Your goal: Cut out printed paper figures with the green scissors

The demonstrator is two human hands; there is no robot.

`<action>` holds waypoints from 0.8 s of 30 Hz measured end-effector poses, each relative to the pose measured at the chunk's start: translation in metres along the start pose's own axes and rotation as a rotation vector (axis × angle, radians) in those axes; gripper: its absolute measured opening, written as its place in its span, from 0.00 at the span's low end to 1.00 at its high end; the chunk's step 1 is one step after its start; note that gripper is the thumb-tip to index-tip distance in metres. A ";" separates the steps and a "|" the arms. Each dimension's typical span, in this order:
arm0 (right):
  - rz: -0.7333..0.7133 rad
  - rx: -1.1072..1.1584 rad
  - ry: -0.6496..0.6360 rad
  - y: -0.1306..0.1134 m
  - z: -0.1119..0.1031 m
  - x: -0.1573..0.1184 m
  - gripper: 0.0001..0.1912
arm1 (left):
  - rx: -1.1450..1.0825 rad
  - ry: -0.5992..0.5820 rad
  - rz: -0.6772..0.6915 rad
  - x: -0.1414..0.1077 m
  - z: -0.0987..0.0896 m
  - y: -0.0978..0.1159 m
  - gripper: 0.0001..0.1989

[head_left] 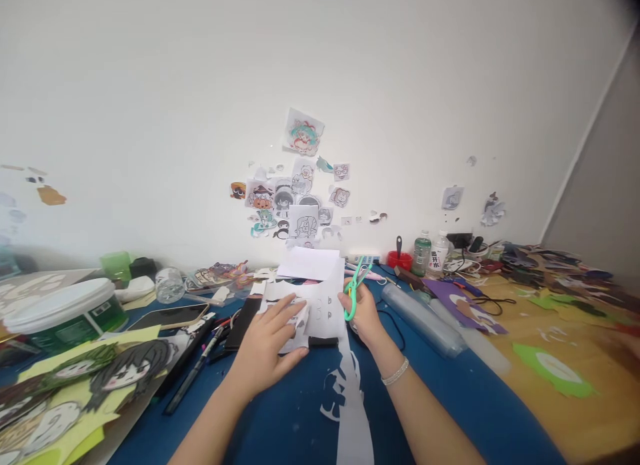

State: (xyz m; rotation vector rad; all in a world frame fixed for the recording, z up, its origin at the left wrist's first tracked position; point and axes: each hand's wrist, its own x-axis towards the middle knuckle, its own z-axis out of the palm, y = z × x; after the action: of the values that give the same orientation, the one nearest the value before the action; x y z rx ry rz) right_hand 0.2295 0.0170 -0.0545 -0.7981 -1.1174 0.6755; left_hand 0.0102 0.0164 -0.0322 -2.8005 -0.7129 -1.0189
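My left hand [273, 338] lies over a white sheet of paper [330, 311], fingers spread and pressing down on it. Beneath the fingers is a small cut scrap of white paper [301, 323], partly hidden. The sheet carries small printed drawings and rests on a black flat object [243, 325]. In my right hand [364, 315] is a pair of green-handled scissors [353, 295], pointing up and away beside the sheet's right edge. Behind the sheet lies another white paper [309, 263]. Curled white paper offcuts [353, 411] trail below toward me.
Left are a white-lidded green tub [63, 311], a phone [170, 316], pens [200, 365] and cut-out character drawings [133, 368]. Right are a clear plastic roll [423, 318], bottles [423, 251], a red bowl [400, 260] and purple paper [457, 301]. Drawings [303, 221] cover the wall.
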 end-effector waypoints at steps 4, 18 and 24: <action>0.032 0.035 0.035 -0.001 0.000 0.001 0.16 | -0.011 0.186 -0.050 -0.003 -0.006 -0.007 0.15; 0.101 0.022 -0.081 -0.016 0.014 -0.010 0.16 | -0.309 0.013 -0.513 0.008 0.022 0.012 0.15; 0.117 0.028 -0.057 -0.015 0.019 -0.013 0.15 | -0.529 -0.021 -0.565 0.010 0.031 0.020 0.20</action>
State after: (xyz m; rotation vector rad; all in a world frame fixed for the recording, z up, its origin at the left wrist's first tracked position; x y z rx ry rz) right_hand 0.2086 0.0022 -0.0438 -0.8294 -1.1166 0.8140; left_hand 0.0443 0.0095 -0.0486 -3.1089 -1.4916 -1.4431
